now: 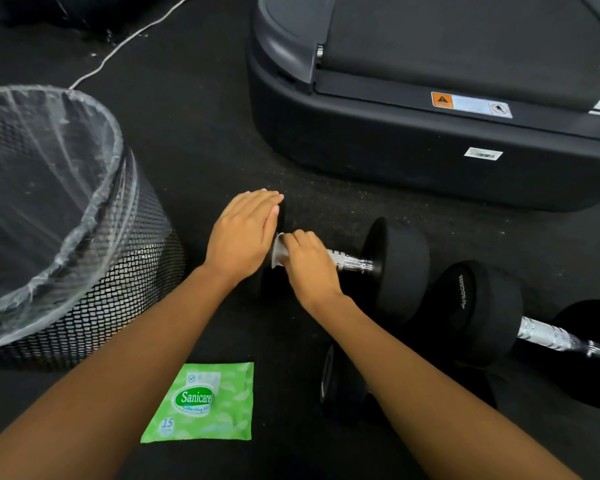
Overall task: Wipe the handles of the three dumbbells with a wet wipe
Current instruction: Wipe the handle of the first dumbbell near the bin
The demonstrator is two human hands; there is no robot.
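Right hand (309, 268) curled round wet wipe (277, 252) at left end of far dumbbell's (399, 268) handle (350, 261); left hand (243, 237) flat, fingers straight, on its left head. Nearest, green wipes pack (201, 403); near dumbbell (340, 382) under right forearm; third dumbbell (482, 313) right; treadmill (395, 150) far.

Left dumbbell (399, 268), black w/ chrome handle (350, 262), is lying flat; white wet wipe (276, 254) is wrapping its handle (right dumbbell (482, 306) & near dumbbell (340, 386) lying beside).
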